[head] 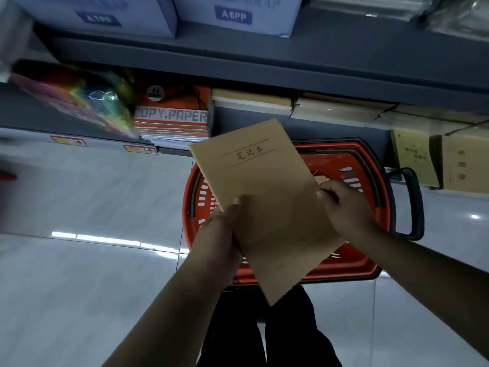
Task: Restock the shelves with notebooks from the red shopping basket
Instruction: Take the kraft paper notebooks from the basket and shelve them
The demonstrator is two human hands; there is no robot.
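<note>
Notebook [262,205]: one | hands: left [225,229], right [344,205] both gripping it | basket [352,268]: one

You see glossy pale floor tiles [92,207] catching light streaks, and grey shelving [264,62] with boxes [232,14] and copy paper [172,117].

Bare forearms, dark trousers [291,340]

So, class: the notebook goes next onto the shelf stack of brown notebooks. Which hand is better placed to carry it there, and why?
Probably the right hand. It grips the notebook on the side nearer the shelf stack, which lies up and to the right. The left hand holds the opposite edge and would have to reach across.
</note>
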